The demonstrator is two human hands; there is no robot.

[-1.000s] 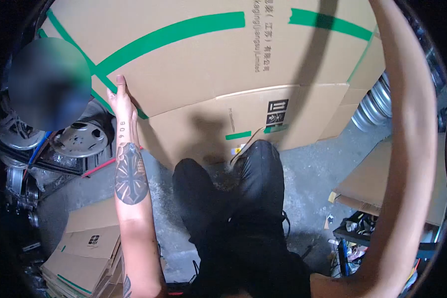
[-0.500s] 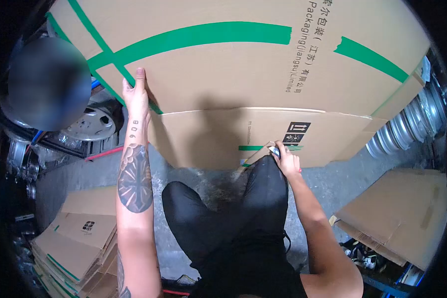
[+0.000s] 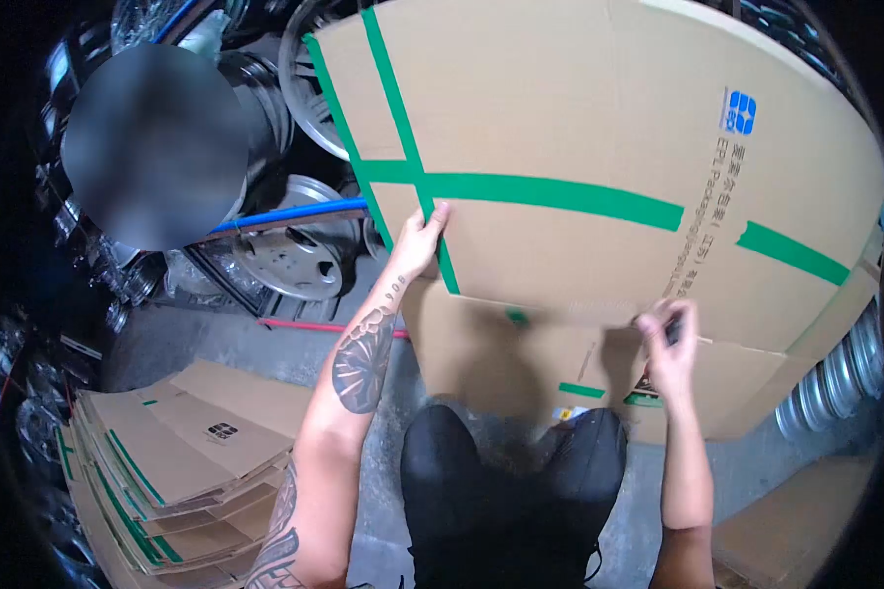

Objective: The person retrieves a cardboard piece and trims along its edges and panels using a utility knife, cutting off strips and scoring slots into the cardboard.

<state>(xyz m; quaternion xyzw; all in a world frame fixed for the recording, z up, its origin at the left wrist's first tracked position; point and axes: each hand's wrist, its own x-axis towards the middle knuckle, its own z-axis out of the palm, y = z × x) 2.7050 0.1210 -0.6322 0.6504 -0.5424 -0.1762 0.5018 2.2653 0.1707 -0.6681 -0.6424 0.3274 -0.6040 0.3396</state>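
Observation:
A large flattened cardboard box [image 3: 540,118] with green tape and printed lettering stands tilted in front of my knees. My left hand [image 3: 417,245] grips its left edge, thumb on the front face beside a strip of green tape [image 3: 393,108]. Over the lower part of the box, near the fold, my right hand [image 3: 672,358] is closed around a small dark tool [image 3: 673,332], mostly hidden by the fingers and slightly blurred. Below the fold, the lower panel [image 3: 481,339] carries my shadow and a short piece of green tape [image 3: 581,391].
Flattened cartons [image 3: 182,432] are stacked on the floor at lower left. Metal wheel rims [image 3: 290,260] sit on a rack with a blue bar [image 3: 290,214] at left. More rims [image 3: 835,378] stand at right, above another cardboard sheet [image 3: 796,520]. A blurred round patch covers the upper left.
My right hand has risen from the lower panel to near the fold, with the small dark tool. The view has shifted, so the box appears lower and farther right. My left hand keeps its hold.

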